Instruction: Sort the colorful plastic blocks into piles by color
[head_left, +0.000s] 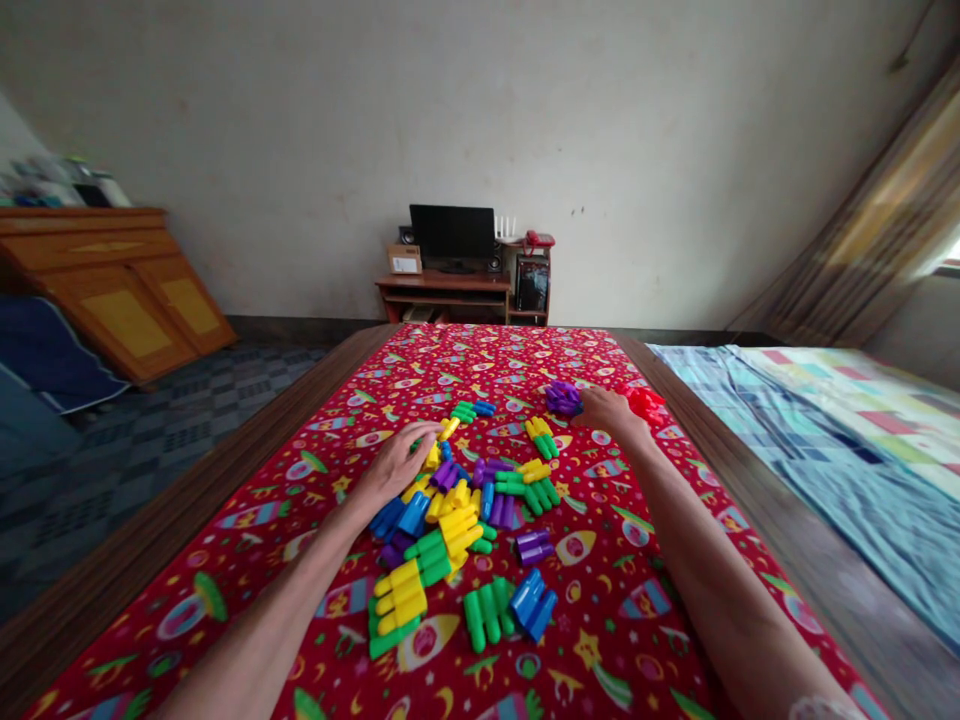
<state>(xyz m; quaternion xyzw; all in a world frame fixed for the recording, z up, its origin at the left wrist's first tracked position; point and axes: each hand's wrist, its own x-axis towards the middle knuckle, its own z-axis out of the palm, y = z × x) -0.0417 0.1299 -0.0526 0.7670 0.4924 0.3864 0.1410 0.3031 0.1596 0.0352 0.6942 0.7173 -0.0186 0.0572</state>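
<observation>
Bullet-shaped plastic toy blocks in yellow, green, blue and purple lie in a loose heap [459, 500] on a red patterned cloth [480, 365]. My left hand [401, 462] is at the heap's far left edge, its bent fingers closed on a yellow block [448, 428]. Farther right, my right hand [606, 410] rests low over the cloth with fingers extended, holding nothing that shows. Its fingertips are beside a purple pile of blocks [562, 397]; a red pile [645, 404] sits just beyond its wrist, partly hidden.
Several joined blocks lie nearer me, among them a green one [489, 612] and a blue one [533, 605]. Beyond the table stands a desk [446, 284] with a monitor [453, 232]. A bed [847, 430] is at the right, a wooden cabinet [112, 285] at the left.
</observation>
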